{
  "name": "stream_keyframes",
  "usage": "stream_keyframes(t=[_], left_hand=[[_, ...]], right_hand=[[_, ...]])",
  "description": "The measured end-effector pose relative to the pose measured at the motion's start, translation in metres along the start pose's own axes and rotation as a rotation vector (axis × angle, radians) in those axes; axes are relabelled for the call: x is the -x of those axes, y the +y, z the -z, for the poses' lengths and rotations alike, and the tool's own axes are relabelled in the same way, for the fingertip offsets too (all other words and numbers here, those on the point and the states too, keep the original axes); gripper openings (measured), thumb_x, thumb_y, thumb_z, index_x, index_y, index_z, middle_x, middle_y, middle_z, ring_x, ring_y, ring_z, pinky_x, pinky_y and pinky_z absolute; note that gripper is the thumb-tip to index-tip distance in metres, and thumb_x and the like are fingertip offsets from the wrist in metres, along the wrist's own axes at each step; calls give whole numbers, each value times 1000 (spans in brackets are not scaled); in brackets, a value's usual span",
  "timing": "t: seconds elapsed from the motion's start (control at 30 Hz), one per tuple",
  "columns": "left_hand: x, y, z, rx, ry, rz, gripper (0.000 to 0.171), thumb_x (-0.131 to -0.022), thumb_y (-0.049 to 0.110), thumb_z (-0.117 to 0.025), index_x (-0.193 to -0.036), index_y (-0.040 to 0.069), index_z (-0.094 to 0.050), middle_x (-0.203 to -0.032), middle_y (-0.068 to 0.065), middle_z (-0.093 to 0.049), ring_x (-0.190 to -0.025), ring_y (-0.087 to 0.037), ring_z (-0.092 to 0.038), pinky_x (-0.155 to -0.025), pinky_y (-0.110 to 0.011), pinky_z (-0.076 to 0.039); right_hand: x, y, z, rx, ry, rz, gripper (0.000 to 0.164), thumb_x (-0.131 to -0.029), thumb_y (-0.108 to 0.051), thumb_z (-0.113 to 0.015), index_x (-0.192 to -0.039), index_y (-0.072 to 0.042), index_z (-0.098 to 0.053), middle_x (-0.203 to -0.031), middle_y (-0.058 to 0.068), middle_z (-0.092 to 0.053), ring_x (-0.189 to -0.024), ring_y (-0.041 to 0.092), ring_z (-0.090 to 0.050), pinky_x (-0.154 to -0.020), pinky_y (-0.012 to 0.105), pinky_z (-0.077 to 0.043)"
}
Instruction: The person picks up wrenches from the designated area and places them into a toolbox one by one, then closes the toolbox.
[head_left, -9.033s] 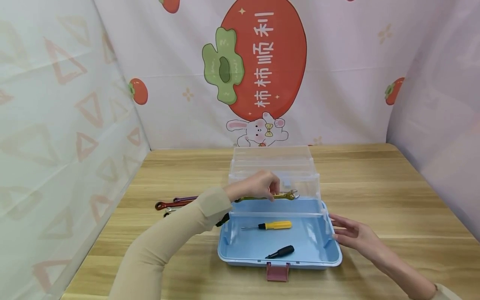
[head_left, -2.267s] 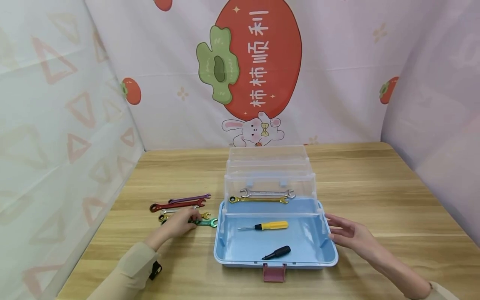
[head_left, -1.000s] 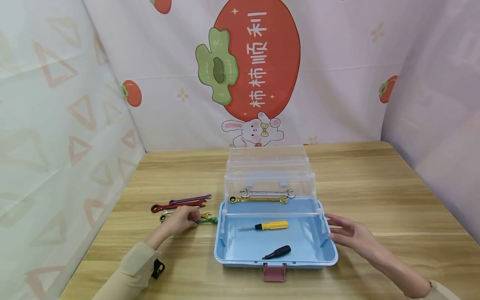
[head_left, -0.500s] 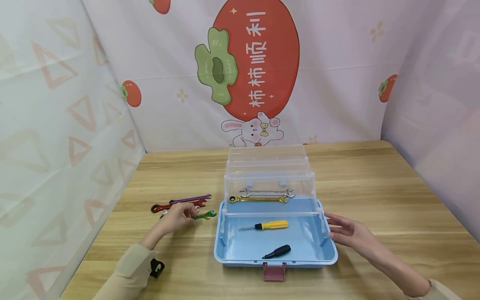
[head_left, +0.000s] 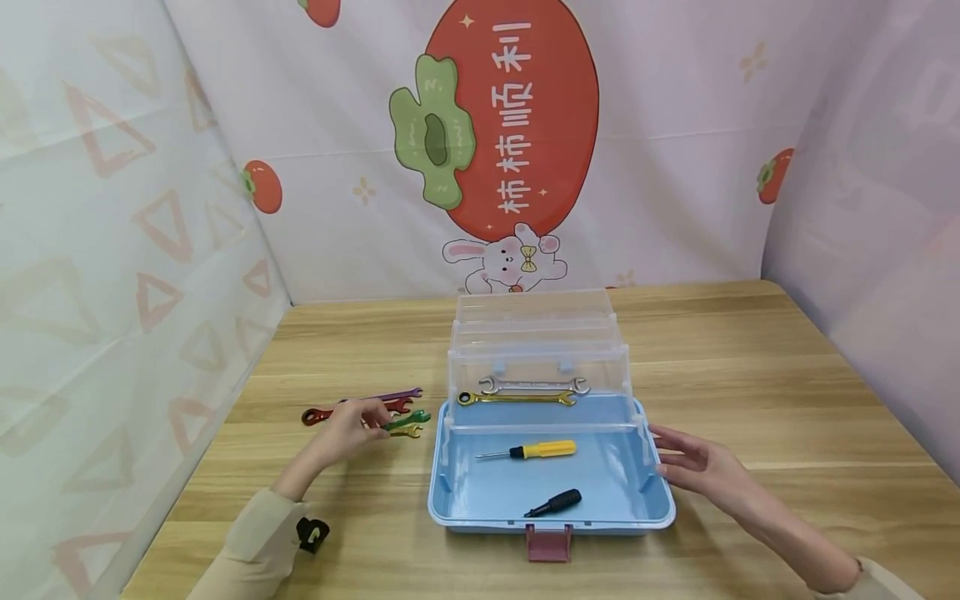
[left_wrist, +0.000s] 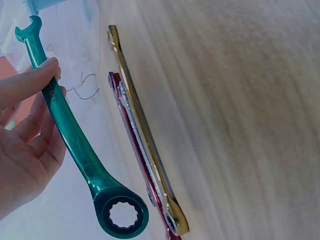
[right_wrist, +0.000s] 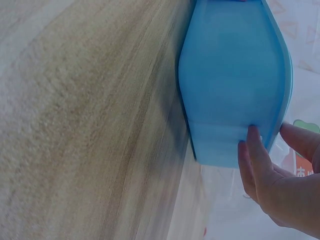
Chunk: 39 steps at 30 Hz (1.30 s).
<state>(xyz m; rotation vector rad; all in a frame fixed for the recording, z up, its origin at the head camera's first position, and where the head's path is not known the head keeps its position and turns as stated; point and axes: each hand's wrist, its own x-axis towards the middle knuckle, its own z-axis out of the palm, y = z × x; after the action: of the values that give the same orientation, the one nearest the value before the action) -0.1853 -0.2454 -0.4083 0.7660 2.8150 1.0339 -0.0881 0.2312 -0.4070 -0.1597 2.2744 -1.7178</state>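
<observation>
My left hand (head_left: 348, 433) pinches a green combination wrench (left_wrist: 75, 137) between thumb and fingers, raised above the tabletop. Its ring end hangs lowest in the left wrist view, the open end pointing up. Below it lie a gold wrench (left_wrist: 137, 115), a silver wrench (left_wrist: 134, 117) and a red wrench (head_left: 317, 415); a purple wrench (head_left: 397, 394) is just behind. My right hand (head_left: 705, 467) touches the right side of a blue toolbox (head_left: 487, 523), its fingers fairly straight along the outer wall (right_wrist: 230, 85) and the thumb at the rim.
The toolbox holds a yellow-handled screwdriver (head_left: 547, 450) and a black screwdriver (head_left: 555, 503). Its raised clear trays (head_left: 540, 333) carry a silver open-end wrench (head_left: 534, 387) and a gold wrench (head_left: 517, 399). A pink latch (head_left: 548, 546) hangs down in front.
Nine seconds ago the left hand held a gold wrench over the tray, where that wrench now lies. Since then it has lifted the green wrench from the table; the right hand stays at the toolbox.
</observation>
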Motion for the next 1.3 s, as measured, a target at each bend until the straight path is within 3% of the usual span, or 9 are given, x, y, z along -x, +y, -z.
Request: stream_keyframes(t=[0.1,0.27,0.37,0.6,0.83,1.1,1.3], left_hand=[[-1,2,2,18,-1,22,15,-71,-4,-68,-77,8,-61,-77,0,-61,-69,-12,-54,-60,-24,-46],[-2,6,4,40,18,38,13,-72,-4,-67,-78,8,-62,-77,-1,-62,-68,-12,-53,-57,-24,-45],[-3,10,4,41,31,33,13,-72,-3,-68,-78,8,-63,-78,-1,-62,-68,-11,-53,-57,-23,-45],[-7,21,7,50,44,0,12,-72,-4,-68,-80,4,-63,-76,-2,-61,-66,-10,-52,-56,-23,-45],[-14,30,11,57,39,-1,12,-74,-1,-67,-81,8,-63,-74,1,-60,-64,-10,-51,-55,-23,-45],[-23,45,11,75,15,-20,11,-75,1,-67,-82,8,-63,-78,-2,-62,-65,-12,-53,-55,-23,-47],[-32,55,11,57,9,-62,11,-74,1,-68,-81,7,-64,-74,1,-61,-64,-10,-52,-55,-24,-46]], right_hand=[[0,0,0,7,1,2,62,-84,-17,-59,-134,5,-29,-128,32,-37,-98,0,-54,-79,27,-48],[0,0,1,28,6,-9,61,-85,-18,-59,-135,3,-30,-128,30,-38,-107,22,-53,-79,29,-48],[0,0,1,32,6,-16,62,-85,-18,-59,-135,3,-30,-128,31,-38,-109,29,-51,-79,29,-48],[0,0,1,26,3,-16,63,-84,-18,-59,-135,3,-29,-128,31,-37,-107,24,-53,-79,30,-48],[0,0,1,32,6,-18,62,-85,-18,-59,-135,3,-29,-129,30,-38,-109,29,-50,-80,30,-48],[0,1,1,8,3,-4,62,-84,-17,-59,-135,4,-29,-128,32,-37,-100,4,-54,-79,28,-48],[0,1,1,8,3,-4,63,-84,-18,-59,-134,5,-29,-128,32,-37,-101,5,-55,-79,29,-48]])
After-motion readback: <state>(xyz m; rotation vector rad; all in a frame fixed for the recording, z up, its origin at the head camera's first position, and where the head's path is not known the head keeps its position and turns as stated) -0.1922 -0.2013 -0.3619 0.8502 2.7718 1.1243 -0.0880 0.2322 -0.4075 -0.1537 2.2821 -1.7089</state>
